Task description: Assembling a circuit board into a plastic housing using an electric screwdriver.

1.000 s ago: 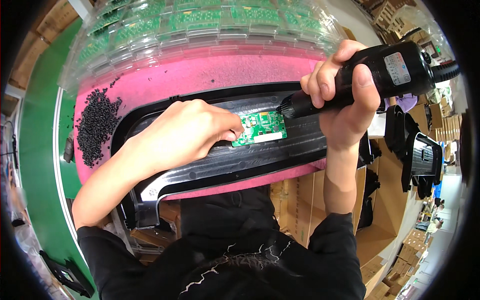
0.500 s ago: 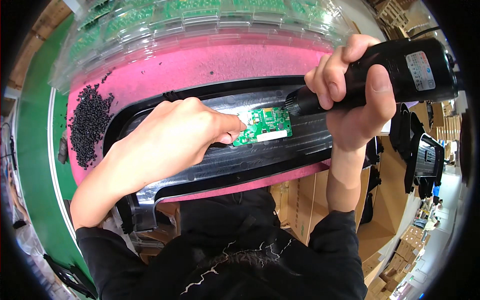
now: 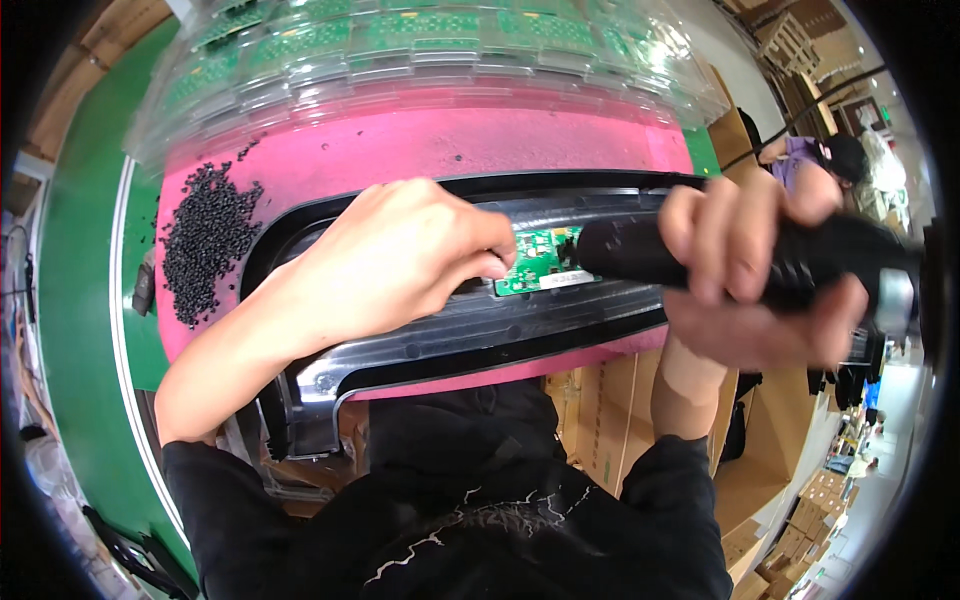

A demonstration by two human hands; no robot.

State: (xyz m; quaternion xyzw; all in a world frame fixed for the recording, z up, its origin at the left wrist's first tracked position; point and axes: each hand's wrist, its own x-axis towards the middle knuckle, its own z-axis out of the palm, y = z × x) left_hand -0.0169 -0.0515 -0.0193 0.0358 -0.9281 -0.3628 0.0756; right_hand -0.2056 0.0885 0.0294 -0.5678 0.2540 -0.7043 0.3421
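Observation:
A green circuit board (image 3: 533, 262) with a white strip lies inside a long black plastic housing (image 3: 430, 347). My left hand (image 3: 405, 255) is over the housing, its fingers curled and thumb and forefinger together by the board's left end. Whatever they pinch, if anything, is hidden. In my right hand (image 3: 745, 275), smeared by motion, is a black electric screwdriver (image 3: 630, 248), held almost level. Its nose covers the board's right end from this view; whether it touches the board I cannot tell.
A pink mat (image 3: 430, 140) lies under the housing, with a pile of small black screws (image 3: 208, 245) at its left. Stacked clear plastic trays (image 3: 400, 65) holding green boards stand at the back. Cardboard boxes (image 3: 620, 420) are at lower right. Another person (image 3: 800, 160) is at far right.
The screwdriver has come down from its raised tilt, and its nose now overlaps the board's right end. My left forefinger has drawn back from the board's face toward its left end.

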